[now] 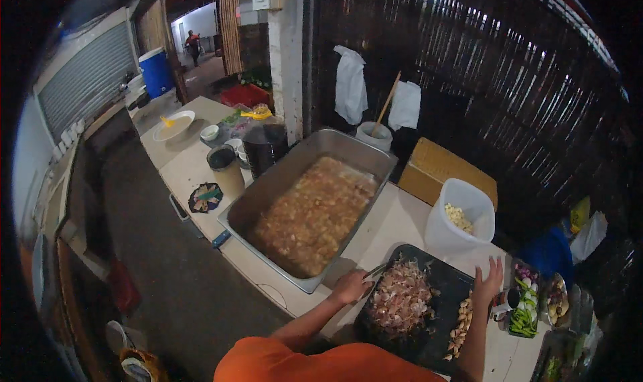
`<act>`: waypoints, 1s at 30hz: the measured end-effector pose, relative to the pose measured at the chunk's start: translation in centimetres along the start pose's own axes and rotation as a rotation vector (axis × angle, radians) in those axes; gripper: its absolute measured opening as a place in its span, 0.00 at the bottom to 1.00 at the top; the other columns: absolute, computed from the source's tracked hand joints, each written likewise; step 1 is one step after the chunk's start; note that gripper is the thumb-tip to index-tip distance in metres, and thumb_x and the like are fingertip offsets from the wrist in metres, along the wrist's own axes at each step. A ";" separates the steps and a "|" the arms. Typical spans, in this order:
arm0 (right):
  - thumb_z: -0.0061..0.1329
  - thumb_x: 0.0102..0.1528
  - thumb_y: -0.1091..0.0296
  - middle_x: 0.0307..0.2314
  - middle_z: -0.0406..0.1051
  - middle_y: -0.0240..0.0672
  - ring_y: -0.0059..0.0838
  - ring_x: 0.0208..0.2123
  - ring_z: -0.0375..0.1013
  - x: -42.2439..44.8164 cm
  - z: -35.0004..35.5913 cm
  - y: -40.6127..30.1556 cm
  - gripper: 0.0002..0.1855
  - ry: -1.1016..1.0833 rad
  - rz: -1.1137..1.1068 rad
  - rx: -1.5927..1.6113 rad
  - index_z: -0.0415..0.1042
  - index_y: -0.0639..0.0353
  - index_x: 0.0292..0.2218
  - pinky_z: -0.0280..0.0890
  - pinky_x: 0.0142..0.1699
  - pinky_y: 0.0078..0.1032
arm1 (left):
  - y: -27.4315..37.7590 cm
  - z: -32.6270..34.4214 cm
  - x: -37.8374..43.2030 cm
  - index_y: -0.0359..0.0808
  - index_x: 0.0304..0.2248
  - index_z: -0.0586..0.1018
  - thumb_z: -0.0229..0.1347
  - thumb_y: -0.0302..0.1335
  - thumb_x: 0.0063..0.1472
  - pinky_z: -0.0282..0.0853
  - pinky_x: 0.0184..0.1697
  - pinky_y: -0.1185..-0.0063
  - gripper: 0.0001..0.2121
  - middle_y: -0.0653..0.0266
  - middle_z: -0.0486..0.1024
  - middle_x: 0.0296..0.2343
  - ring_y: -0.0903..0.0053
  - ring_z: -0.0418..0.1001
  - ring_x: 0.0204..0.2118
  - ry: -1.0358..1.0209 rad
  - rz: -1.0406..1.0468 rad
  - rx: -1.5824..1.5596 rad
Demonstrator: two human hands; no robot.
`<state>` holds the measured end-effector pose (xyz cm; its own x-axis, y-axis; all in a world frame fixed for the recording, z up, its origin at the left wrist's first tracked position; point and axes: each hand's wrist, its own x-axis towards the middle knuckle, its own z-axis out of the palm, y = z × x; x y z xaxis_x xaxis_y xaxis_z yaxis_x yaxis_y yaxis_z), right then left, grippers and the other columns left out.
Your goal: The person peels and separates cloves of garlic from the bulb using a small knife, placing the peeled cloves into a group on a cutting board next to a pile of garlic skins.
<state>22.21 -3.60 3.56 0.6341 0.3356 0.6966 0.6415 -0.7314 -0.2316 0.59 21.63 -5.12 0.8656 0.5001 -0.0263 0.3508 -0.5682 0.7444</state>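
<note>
My left hand (351,286) is closed around a knife (376,270) at the left edge of a black cutting board (444,276). A heap of papery garlic skins (402,299) covers the board's left part. Unpeeled garlic cloves (460,326) lie along its right side, beside my right forearm. My right hand (489,280) is raised over the board's right edge with its fingers apart and nothing seen in it. Just beyond it stands a white plastic container (436,226) with peeled garlic cloves (458,218) inside.
Left of the board sits a deep steel pan (233,221) of chunky brownish food (314,213). A cardboard box (447,168) stands behind the container. At right are a mug (506,301) and a tray of green chillies (523,321). A blue-handled tool (221,239) lies at the counter's edge. A person (193,45) is far off.
</note>
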 end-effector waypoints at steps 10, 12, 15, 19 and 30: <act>0.37 0.47 0.58 0.30 0.62 0.49 0.45 0.34 0.61 -21.7 -7.6 9.8 0.17 -0.351 0.912 -0.272 0.66 0.64 0.31 0.57 0.36 0.34 | 1.6 1.7 -0.1 0.33 0.28 0.71 0.48 0.34 0.44 0.61 0.32 0.72 0.13 0.53 0.69 0.25 0.61 0.66 0.30 -0.139 -0.028 -0.057; 0.32 0.48 0.58 0.29 0.63 0.49 0.45 0.34 0.60 -22.0 -8.1 9.1 0.18 -0.347 0.851 -0.271 0.65 0.64 0.32 0.56 0.36 0.36 | 1.1 2.6 0.5 0.31 0.26 0.72 0.50 0.32 0.42 0.62 0.30 0.73 0.13 0.53 0.70 0.23 0.62 0.68 0.28 -0.125 -0.048 -0.181; 0.37 0.43 0.67 0.23 0.63 0.46 0.45 0.27 0.62 -20.6 -7.1 7.9 0.11 -0.315 0.786 -0.133 0.66 0.64 0.27 0.57 0.32 0.34 | -1.4 3.0 1.3 0.30 0.25 0.72 0.50 0.29 0.41 0.62 0.29 0.74 0.11 0.51 0.70 0.21 0.62 0.68 0.26 -0.057 -0.053 -0.234; 0.42 0.41 0.60 0.32 0.63 0.43 0.42 0.35 0.62 -20.6 -8.6 8.8 0.17 -0.596 0.866 -0.156 0.66 0.57 0.34 0.58 0.38 0.32 | -0.4 1.1 3.2 0.28 0.24 0.71 0.50 0.30 0.43 0.63 0.27 0.74 0.11 0.51 0.70 0.19 0.62 0.68 0.23 0.003 0.090 0.121; 0.43 0.39 0.64 0.28 0.66 0.42 0.39 0.33 0.65 12.9 -28.6 15.8 0.24 -0.161 0.609 -0.704 0.57 0.55 0.41 0.61 0.36 0.33 | 12.4 -1.4 1.9 0.34 0.31 0.72 0.53 0.31 0.44 0.60 0.26 0.81 0.14 0.63 0.70 0.19 0.82 0.65 0.21 -0.422 0.394 0.030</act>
<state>28.16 -27.82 28.30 0.8599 -0.1825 0.4767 -0.1944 -0.9806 -0.0248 6.08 16.38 5.01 0.9984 -0.0533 -0.0190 -0.0224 -0.6804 0.7325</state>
